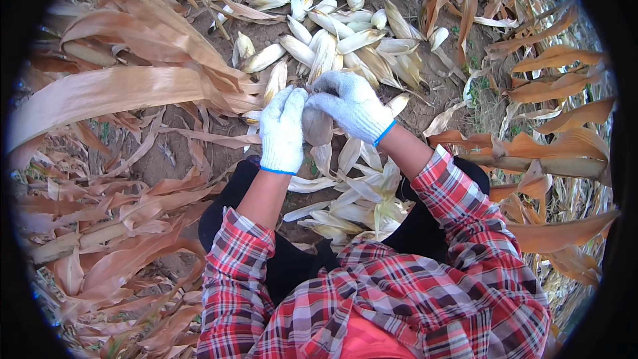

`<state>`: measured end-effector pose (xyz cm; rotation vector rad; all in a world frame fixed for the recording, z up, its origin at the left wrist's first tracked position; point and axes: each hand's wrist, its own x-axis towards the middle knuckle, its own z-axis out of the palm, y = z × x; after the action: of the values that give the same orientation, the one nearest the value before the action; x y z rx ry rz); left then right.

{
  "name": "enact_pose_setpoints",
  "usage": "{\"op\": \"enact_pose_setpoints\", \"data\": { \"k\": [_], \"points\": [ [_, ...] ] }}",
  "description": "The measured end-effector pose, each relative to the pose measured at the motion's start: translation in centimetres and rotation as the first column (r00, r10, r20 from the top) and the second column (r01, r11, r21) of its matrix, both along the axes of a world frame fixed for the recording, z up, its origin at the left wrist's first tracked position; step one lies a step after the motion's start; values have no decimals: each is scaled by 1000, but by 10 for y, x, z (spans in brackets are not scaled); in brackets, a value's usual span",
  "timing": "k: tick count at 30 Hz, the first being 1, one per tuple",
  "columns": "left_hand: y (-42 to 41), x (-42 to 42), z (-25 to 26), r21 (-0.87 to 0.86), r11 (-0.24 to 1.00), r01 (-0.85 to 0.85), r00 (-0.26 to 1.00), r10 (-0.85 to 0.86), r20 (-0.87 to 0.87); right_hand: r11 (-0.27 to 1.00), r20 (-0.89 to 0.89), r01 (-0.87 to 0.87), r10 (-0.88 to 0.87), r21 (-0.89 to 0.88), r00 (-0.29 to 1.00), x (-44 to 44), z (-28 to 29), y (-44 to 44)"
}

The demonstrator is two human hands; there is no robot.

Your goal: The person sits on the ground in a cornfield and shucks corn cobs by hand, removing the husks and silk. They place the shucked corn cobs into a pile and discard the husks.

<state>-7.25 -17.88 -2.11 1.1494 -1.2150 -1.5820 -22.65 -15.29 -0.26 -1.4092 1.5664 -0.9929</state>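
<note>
White knitted gloves with blue cuffs cover both hands. Between them is a maize ear in its dry husk point(317, 127), its upper end pinched at the fingertips. My left hand point(282, 129) grips it from the left side. From the right, my right hand point(351, 107) curls its fingers over the same end, hiding part of it. Just beyond the hands lies a heap of maize ears point(344, 35), most still in pale husks, a few showing yellow kernels. Loose stripped husks point(369, 194) lie on the ground between my legs.
Dry maize stalks with broad brown leaves point(134, 92) lean in from the left. On the right, a maize stalk point(543, 164) with curled leaves reaches close to my right knee. Bare brown soil point(438, 104) shows around the heap.
</note>
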Motion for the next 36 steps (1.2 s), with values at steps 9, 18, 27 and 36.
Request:
{"op": "enact_pose_setpoints", "data": {
  "k": [9, 18, 27, 36],
  "points": [
    [-9, 4, 25, -167, 979, 116, 992, -108, 57, 960, 704, 95, -259, 264, 662, -10, -3, 4],
    [-8, 0, 8, 103, 995, 6, 985, 12, -170, 957, 861, 3, -262, 290, 435, 2, 0, 5],
    [-30, 17, -2, 294, 942, -163, 889, 269, -371, 917, 176, -397, 385, 32, 906, -8, 15, 5],
    [-57, 61, 3, 157, 953, -261, 880, 301, -368, 647, -180, -609, 739, 460, 649, -12, -2, 31]
  ]
}}
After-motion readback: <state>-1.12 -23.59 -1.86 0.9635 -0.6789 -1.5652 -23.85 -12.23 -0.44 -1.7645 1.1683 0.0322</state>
